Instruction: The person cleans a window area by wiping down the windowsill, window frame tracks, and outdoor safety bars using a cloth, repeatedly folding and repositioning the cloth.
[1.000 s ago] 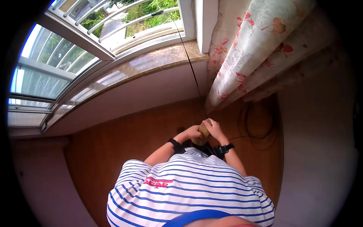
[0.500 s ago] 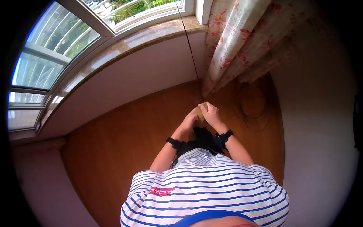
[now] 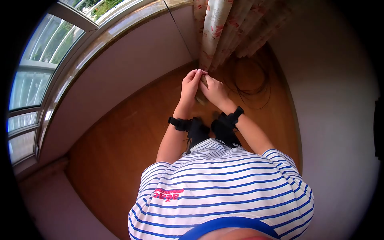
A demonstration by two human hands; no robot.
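Note:
My left hand [image 3: 190,85] and my right hand [image 3: 214,90] are raised in front of me and meet at the fingertips, near the foot of the curtain. A tan-brown object [image 3: 204,81], partly hidden by the fingers, is between them; my right hand is closed around it. The fingers of my left hand are pinched together at its top, and what they grip is too small to make out. A thin dark cable [image 3: 179,30] runs down from the window side toward my hands.
A floral curtain [image 3: 212,30] hangs beyond my hands. Coiled dark cable [image 3: 267,82] lies on the wooden floor [image 3: 116,132] to the right. The barred window [image 3: 44,48] and its stone sill [image 3: 132,20] curve along the left. A plain wall [image 3: 328,120] stands at the right.
My view has tilted down and shifted, so the curtain and window sit higher. Both hands have moved forward, and my left fingers have gone from the object's side to a pinch at its top.

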